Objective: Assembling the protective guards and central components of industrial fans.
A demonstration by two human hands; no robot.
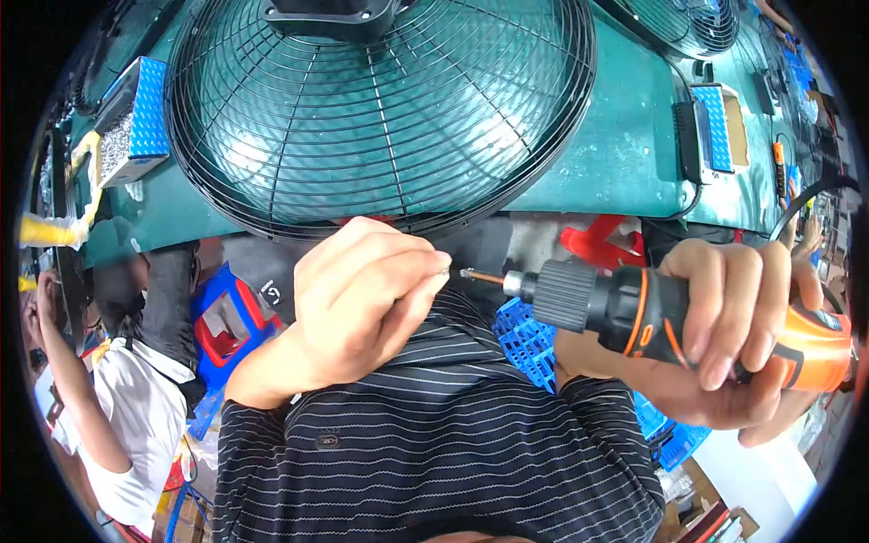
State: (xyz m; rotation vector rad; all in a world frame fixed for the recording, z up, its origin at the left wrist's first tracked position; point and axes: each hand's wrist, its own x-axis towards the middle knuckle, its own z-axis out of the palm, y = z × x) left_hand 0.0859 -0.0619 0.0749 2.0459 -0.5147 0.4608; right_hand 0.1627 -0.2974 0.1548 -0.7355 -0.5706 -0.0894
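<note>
My right hand [733,317] is wrapped round an orange and black electric screwdriver [588,299], held level with its bit pointing left. Thumb and fingertips of my left hand [362,299] are pinched together on a tiny shiny screw [445,271], mostly hidden by the fingers. A narrow gap separates it from the tip of the screwdriver bit [480,275]. Both hands are over my lap, just short of the table edge. Beyond them a large black wire fan guard [380,127] lies on the table, with a dark motor housing [335,16] at its far side.
On the green table [625,136], a blue and white box of small metal parts [136,122] stands left and an open box [724,127] right. A black power adapter [691,142] lies beside it. A co-worker in white [127,416] sits left, near a blue and red stool [226,330].
</note>
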